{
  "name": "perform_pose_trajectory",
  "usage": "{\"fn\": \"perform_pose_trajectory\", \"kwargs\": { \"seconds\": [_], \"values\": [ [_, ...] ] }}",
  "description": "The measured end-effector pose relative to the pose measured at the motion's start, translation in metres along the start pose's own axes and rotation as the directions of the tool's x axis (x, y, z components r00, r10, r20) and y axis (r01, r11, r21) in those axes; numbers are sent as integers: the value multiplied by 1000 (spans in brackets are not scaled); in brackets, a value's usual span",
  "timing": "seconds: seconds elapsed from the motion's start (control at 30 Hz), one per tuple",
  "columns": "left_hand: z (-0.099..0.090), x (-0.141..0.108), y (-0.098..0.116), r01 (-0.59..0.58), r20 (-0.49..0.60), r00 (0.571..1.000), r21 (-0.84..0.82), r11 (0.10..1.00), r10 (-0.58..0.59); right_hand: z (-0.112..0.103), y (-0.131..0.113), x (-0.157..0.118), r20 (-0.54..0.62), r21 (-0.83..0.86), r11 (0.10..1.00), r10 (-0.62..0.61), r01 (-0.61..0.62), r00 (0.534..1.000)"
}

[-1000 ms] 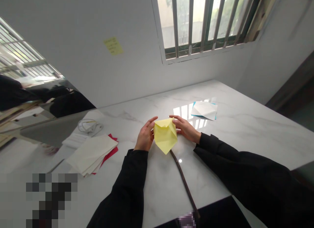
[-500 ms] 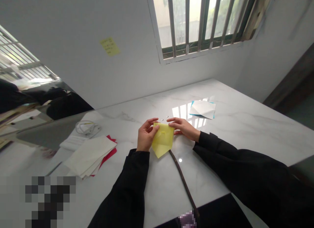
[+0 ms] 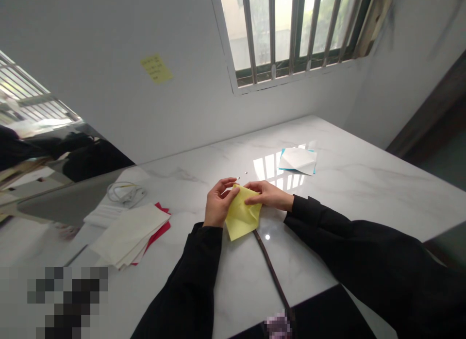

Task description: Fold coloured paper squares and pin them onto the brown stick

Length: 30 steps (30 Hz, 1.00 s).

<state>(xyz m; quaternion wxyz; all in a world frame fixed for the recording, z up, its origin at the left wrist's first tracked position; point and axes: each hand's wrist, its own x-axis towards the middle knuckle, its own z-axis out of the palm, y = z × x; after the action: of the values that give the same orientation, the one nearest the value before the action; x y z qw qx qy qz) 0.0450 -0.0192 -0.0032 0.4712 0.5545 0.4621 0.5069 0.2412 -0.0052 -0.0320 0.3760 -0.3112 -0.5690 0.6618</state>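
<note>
Matt yellow folded paper [image 3: 240, 216] on glossy white marble tabletop [image 3: 367, 193]

A pixelated patch [image 3: 67, 302] at seven o'clock hid whatever lay there, and a second patch [image 3: 278, 325] at six o'clock covered the end of a dark strip [image 3: 272, 271]. Two specks [image 3: 242, 176] just above the hands, at twelve o'clock, were too small to tell. The right hand [image 3: 267, 194] hid part of the yellow paper [image 3: 242, 215].

Window [image 3: 291, 28] glare on glossy marble tabletop [image 3: 367, 193], warped edges

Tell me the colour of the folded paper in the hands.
The folded paper is pale yellow, shown best in the head view.
</note>
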Motion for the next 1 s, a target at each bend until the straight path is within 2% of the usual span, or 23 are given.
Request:
{"fn": "perform_pose_trajectory", "kwargs": {
  "seconds": [0.1,0.27,0.47,0.67,0.87,1.0],
  "values": [
    [-1,1,-1,-6,3,1000,4,1000,6,-1,0,-1,46,6,1000,14,-14,999],
    [-1,0,0,6,17,1000,33,999,-6,0,-1,-1,51,-27,1000,13,-12,999],
    [-7,2,5,94,163,981,53,994,-102,-2,-1,0,33,-14,1000,28,-28,999],
    [-15,6,-3,218,196,957,9,976,-215,-6,-2,0,25,38,998,48,-49,999],
    [-13,6,-3,172,258,948,78,982,-186,-4,-1,0,43,48,998,49,-51,998],
    [-11,5,-1,117,230,962,143,983,-148,-4,0,0,51,20,999,33,-34,998]
  ]
}}
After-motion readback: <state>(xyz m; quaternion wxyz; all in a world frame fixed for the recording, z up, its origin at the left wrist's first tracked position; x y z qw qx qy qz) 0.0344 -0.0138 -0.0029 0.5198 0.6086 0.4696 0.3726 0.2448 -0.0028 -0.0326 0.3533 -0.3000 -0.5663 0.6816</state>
